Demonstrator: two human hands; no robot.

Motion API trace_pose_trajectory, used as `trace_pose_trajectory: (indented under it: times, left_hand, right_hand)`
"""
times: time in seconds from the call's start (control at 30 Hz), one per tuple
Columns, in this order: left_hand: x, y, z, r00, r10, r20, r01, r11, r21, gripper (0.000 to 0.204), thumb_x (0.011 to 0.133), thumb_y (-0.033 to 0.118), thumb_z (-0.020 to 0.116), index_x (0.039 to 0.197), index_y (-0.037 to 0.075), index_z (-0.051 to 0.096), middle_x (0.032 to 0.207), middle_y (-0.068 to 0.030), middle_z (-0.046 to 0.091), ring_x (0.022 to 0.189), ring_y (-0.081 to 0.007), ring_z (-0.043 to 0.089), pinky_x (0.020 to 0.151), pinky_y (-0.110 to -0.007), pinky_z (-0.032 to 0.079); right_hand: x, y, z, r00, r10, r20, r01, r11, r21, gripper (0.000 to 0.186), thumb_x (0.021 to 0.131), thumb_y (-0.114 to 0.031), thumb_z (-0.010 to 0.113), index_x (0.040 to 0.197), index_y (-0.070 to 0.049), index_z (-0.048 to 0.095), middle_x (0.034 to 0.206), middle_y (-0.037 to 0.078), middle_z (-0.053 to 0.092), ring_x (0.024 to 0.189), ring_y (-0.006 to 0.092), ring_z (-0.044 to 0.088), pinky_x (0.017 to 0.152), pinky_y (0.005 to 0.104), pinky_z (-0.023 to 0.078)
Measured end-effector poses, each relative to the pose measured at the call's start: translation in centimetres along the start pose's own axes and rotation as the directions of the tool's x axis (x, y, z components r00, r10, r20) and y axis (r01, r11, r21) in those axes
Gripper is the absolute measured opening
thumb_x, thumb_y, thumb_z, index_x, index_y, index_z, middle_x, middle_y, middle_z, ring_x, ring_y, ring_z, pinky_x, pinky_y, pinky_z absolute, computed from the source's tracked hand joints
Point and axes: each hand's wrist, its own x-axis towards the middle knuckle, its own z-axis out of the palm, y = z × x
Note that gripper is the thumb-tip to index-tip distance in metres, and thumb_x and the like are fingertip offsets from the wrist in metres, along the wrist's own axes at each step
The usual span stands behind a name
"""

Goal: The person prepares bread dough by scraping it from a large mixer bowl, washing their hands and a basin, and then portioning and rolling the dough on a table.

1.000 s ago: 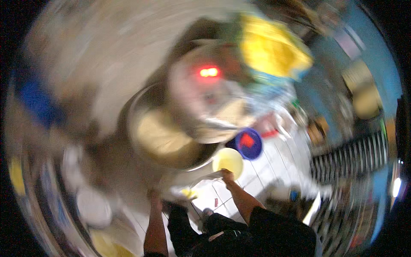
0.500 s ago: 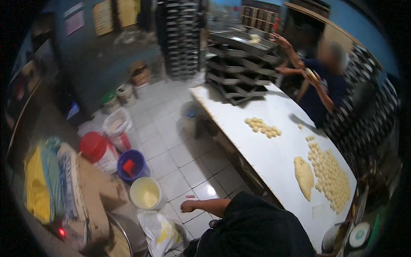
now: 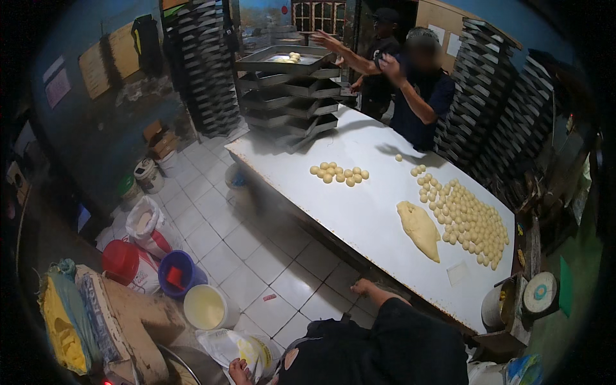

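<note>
My right hand [image 3: 364, 287] hangs over the tiled floor beside the long side of the white table, its bare forearm coming out of a black sleeve. Its fingers are loosely bent and I see nothing in them. Low in the picture, my left hand [image 3: 240, 371] is partly in view, beside a white sack [image 3: 240, 350] with yellow print; its fingers look slightly apart and hold nothing visible. On the table [image 3: 378, 205] lie a large lump of dough [image 3: 419, 231], many small dough balls [image 3: 471, 218] and a smaller cluster of balls [image 3: 340, 172].
Crosswise-stacked metal trays [image 3: 289, 106] stand at the table's far end, with dough in the top one. A person [image 3: 423, 96] works behind the table; another [image 3: 378, 58] stands farther back. Buckets [image 3: 212, 307] and sacks line the floor at left. A round scale [image 3: 540, 292] sits at right.
My view has swung right and moved nearer the table. My right hand now appears beside the table, and my left hand has come into view. The person opposite has raised the near hand.
</note>
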Motion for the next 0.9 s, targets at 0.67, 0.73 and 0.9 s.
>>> trace_pose_trajectory:
  times: [0.67, 0.73, 0.9]
  left_hand:
    - [-4.6, -11.2, -5.4, 0.980, -0.195, -0.027, 0.193, 0.921, 0.338, 0.020, 0.095, 0.031, 0.057, 0.107, 0.015, 0.056, 0.094, -0.0040, 0.059, 0.072, -0.0138, 0.054, 0.054, -0.028, 0.043]
    - [-5.0, -11.8, -3.7, 0.983, -0.186, -0.010, 0.179, 0.928, 0.326, 0.018, 0.095, 0.029, 0.057, 0.105, 0.014, 0.056, 0.090, -0.0039, 0.059, 0.070, -0.0136, 0.054, 0.053, -0.027, 0.043]
    - [-6.4, -11.6, -1.0, 0.990, -0.131, -0.050, 0.140, 0.941, 0.307, 0.014, 0.095, 0.026, 0.057, 0.099, 0.013, 0.056, 0.082, -0.0034, 0.057, 0.065, -0.0130, 0.054, 0.048, -0.026, 0.041]
  right_hand:
    - [-11.1, 5.1, 8.3, 0.965, 0.112, 0.237, -0.206, 0.884, 0.419, 0.043, 0.095, -0.041, 0.060, 0.117, -0.005, 0.066, 0.101, 0.010, 0.069, 0.086, 0.0195, 0.065, 0.071, 0.0360, 0.055]
    - [-8.3, 7.6, 8.0, 0.955, 0.152, 0.253, -0.215, 0.946, 0.242, 0.043, 0.095, -0.040, 0.060, 0.118, -0.005, 0.066, 0.099, 0.011, 0.069, 0.085, 0.0206, 0.066, 0.071, 0.0375, 0.055]
    - [-2.7, 5.5, 5.4, 0.982, -0.128, 0.138, 0.088, 0.961, 0.262, 0.040, 0.096, -0.040, 0.058, 0.111, -0.004, 0.068, 0.094, 0.010, 0.069, 0.080, 0.0204, 0.065, 0.067, 0.0378, 0.054]
